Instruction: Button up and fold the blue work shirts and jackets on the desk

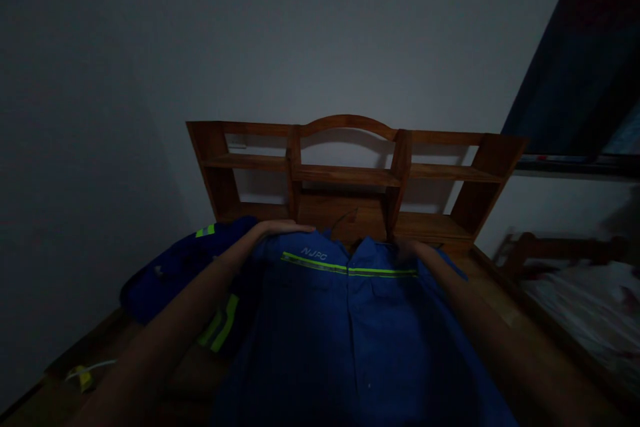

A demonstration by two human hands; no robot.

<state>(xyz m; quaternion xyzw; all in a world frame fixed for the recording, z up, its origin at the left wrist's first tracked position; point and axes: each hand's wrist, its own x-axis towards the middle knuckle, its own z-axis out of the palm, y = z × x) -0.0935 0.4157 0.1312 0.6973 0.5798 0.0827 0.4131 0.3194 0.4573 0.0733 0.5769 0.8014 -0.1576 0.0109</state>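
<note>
A blue work jacket (pixel 310 307) with yellow-green reflective strips and white letters on the chest is spread out before me, its collar pointing away. My left hand (pixel 286 227) rests along the shoulder on the left, fingers stretched out toward the collar. At the opposite shoulder, my right hand (pixel 409 249) touches the cloth; its fingers are smeared by motion and dim. A thin dark curved line, perhaps a hanger hook (pixel 346 216), rises behind the collar. Beside my left forearm lies a darker blue garment (pixel 173 280) with reflective bands.
A wooden shelf headboard (pixel 345 177) stands against the pale wall. On the right are a dark curtain (pixel 580 60) and another wooden frame with pale bedding (pixel 590 307). A yellow and white item (pixel 84 377) lies at the lower left.
</note>
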